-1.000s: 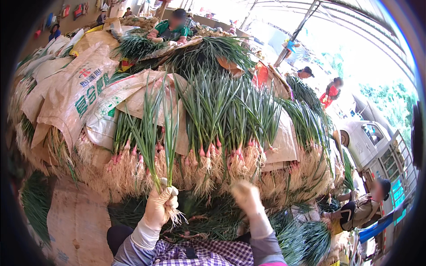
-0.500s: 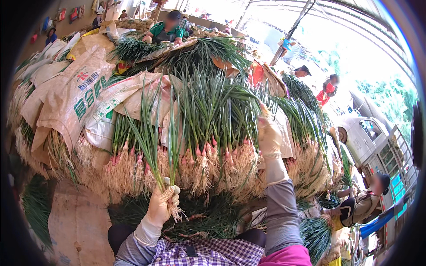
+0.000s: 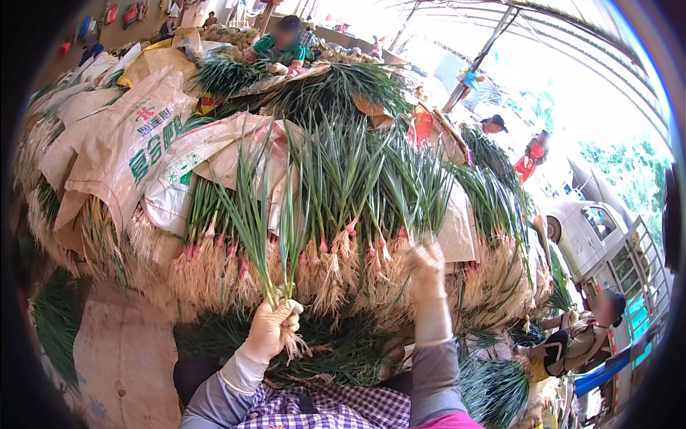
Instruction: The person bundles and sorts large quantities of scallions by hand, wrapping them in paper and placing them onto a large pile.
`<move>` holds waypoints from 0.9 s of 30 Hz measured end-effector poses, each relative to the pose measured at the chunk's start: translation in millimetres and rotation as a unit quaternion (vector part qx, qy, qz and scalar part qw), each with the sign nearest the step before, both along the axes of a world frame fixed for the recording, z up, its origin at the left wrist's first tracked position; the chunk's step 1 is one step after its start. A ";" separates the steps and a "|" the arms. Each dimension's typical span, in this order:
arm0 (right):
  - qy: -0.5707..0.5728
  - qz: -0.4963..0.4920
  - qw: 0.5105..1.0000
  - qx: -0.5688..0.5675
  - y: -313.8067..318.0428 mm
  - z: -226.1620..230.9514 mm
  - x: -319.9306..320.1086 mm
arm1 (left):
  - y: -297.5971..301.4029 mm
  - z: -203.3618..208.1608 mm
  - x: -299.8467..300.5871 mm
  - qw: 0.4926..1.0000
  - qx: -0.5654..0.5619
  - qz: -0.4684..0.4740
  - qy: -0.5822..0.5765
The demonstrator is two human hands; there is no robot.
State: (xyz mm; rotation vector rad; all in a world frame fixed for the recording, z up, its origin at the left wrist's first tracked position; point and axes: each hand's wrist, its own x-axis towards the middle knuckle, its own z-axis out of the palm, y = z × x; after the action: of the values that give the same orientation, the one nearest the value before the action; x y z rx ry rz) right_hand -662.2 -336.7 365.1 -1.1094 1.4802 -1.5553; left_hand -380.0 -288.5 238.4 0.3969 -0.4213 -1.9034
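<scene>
Both my hands wear pale thin gloves. My left hand (image 3: 275, 327) is closed round the lower stalks of a small bunch of green garlic (image 3: 266, 247), held upright with leaves fanned upward and pale roots hanging below the fist. To its right, my right hand (image 3: 426, 270), blurred, is curled in front of the heap, where green garlic stalks (image 3: 421, 204) rise from its fingertips. The fingers hide the lower end of these stalks. Behind both hands lies a wide row of green garlic (image 3: 336, 186), with pinkish bulbs and long roots toward me.
Printed woven sacks (image 3: 121, 143) cover the heap's left side. Loose green leaves (image 3: 321, 357) lie below my hands, beside a brown sheet (image 3: 125, 350). A person in green (image 3: 279, 50) works across the heap; another sits at right (image 3: 582, 336) near a white truck (image 3: 582, 229).
My right hand has come down and slightly left from higher on the heap, with stalks now reaching down to it. The left hand keeps its bunch, almost unmoved. The whole view has shifted slightly.
</scene>
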 end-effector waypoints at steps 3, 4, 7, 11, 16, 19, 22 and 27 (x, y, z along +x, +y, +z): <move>-0.041 0.151 0.975 0.158 36.1 -44.0 58.8 | 5.9 2.2 -6.5 0.993 0.017 -0.045 -0.108; -0.121 0.224 0.960 0.114 49.0 -74.6 53.6 | 8.8 9.0 -17.1 0.988 0.039 -0.064 -0.135; -0.116 0.263 0.952 0.107 71.4 -99.9 91.5 | 9.4 -13.8 -20.6 0.970 -0.053 -0.088 -0.222; -0.065 0.319 0.937 0.124 73.0 -109.0 107.7 | 6.2 -20.3 -15.4 0.967 -0.087 -0.109 -0.213; 0.004 0.202 0.975 0.089 45.0 -108.0 104.1 | 12.1 -10.3 -22.6 0.968 -0.066 -0.104 -0.218; 0.327 0.161 0.927 0.090 41.3 -108.4 118.9 | 11.3 -14.2 -22.8 0.964 -0.124 -0.059 -0.228; 0.469 0.149 0.870 -0.043 35.3 -97.2 131.7 | 12.8 -1.1 -9.0 0.981 -0.040 -0.083 -0.173; 0.607 0.217 0.764 0.013 -6.9 -71.6 93.8 | 22.5 48.5 34.8 0.983 -0.066 -0.086 0.147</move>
State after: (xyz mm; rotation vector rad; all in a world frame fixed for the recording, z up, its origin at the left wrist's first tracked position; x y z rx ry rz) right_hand -568.5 -343.7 293.5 -2.4608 1.7182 -0.3473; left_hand -345.2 -266.0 287.0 -0.0114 -0.3920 -2.0487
